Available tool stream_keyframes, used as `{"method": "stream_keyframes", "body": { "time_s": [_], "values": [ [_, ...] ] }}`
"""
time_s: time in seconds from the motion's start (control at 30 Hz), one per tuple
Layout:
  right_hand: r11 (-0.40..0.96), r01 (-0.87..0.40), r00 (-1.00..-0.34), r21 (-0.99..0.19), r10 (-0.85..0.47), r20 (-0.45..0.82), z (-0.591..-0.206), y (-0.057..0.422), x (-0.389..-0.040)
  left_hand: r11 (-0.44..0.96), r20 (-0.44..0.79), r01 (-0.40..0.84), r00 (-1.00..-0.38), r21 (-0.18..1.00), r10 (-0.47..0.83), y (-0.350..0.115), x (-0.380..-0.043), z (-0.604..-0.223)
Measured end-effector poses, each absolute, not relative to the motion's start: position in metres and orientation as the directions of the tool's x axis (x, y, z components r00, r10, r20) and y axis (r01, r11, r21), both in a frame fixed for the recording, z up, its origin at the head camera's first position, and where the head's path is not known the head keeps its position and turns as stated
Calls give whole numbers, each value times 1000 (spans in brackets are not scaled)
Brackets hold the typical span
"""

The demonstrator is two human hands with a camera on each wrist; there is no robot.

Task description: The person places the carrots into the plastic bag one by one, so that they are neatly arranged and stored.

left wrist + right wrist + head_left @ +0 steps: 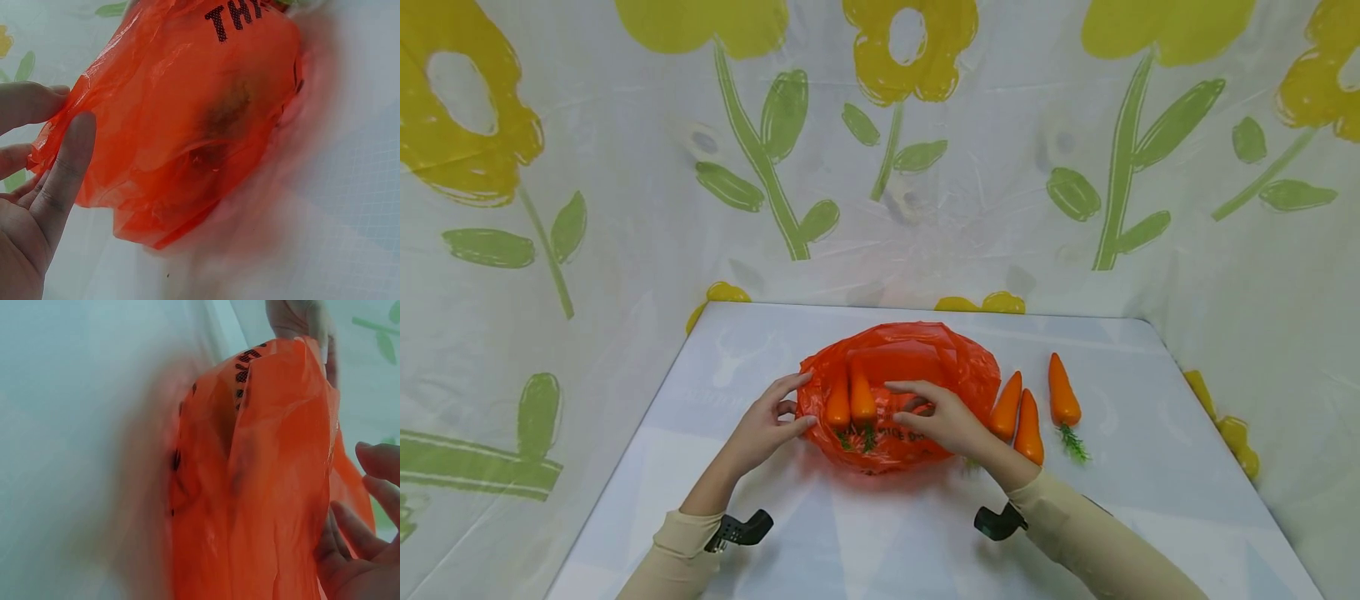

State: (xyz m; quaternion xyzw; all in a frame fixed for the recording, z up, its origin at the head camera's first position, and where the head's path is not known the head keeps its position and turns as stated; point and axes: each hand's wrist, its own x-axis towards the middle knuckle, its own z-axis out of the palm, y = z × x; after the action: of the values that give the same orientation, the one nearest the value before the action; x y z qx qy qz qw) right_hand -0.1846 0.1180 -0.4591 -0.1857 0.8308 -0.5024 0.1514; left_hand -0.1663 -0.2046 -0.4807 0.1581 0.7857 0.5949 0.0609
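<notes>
An orange-red plastic bag [917, 333] with black print lies on the table, its mouth spread towards me. Inside it are two orange carrots with green tops, a left carrot [837, 403] and a right carrot [862, 402]. My left hand [762, 428] pinches the bag's left rim; the left wrist view shows the film between thumb and fingers. Over the bag's mouth hovers my right hand [951, 422], thumb and index finger apart, holding nothing. In the right wrist view, the bag's side [281, 475] partly hides some of that hand's fingers.
Right of the bag, two carrots lie close together, one carrot [1007, 407] nearest the bag and another carrot [1028, 429] beside it. Farther right lies a single carrot [1063, 390]. A flowered curtain [970, 208] surrounds the white table [865, 550].
</notes>
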Motion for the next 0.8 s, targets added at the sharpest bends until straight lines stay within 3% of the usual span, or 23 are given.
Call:
{"method": "stream_keyframes", "body": {
  "time_s": [0.8],
  "values": [
    [434, -244, -898, -867, -439, 33, -462, 156, -170, 236, 73, 153, -945, 960, 318, -204, -167, -482]
  ]
}}
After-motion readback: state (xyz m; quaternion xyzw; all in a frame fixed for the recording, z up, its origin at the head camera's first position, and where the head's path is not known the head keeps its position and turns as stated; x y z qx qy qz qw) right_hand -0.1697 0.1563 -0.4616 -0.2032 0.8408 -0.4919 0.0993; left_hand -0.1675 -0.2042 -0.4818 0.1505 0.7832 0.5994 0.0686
